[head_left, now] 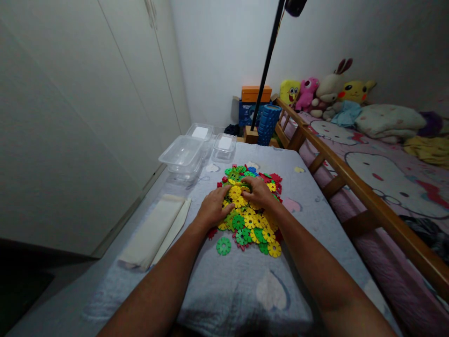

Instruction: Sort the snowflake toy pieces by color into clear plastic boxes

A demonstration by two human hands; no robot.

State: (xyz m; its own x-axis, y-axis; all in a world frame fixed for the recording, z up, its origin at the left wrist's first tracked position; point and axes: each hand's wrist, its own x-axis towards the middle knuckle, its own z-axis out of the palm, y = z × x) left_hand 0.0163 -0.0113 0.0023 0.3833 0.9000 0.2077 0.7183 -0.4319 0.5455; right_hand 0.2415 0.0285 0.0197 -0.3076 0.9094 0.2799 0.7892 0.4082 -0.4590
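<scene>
A heap of flat plastic snowflake discs (pixel 250 220), yellow, green, red and blue, lies on a grey-blue patterned cloth (pixel 245 281). My left hand (pixel 212 206) rests on the heap's left side with its fingers curled over yellow pieces. My right hand (pixel 257 191) lies on top of the heap, fingers bent down onto the discs near the left hand. Whether either hand actually grips a piece is hidden under the fingers. One green disc (pixel 223 245) lies alone at the heap's near edge.
Three clear plastic tubs (pixel 184 154) stand at the far left of the cloth. A folded white cloth (pixel 154 231) lies to the left. A wooden bed rail (pixel 351 175) runs along the right, with plush toys (pixel 326 91) beyond. A black pole (pixel 266 65) rises behind.
</scene>
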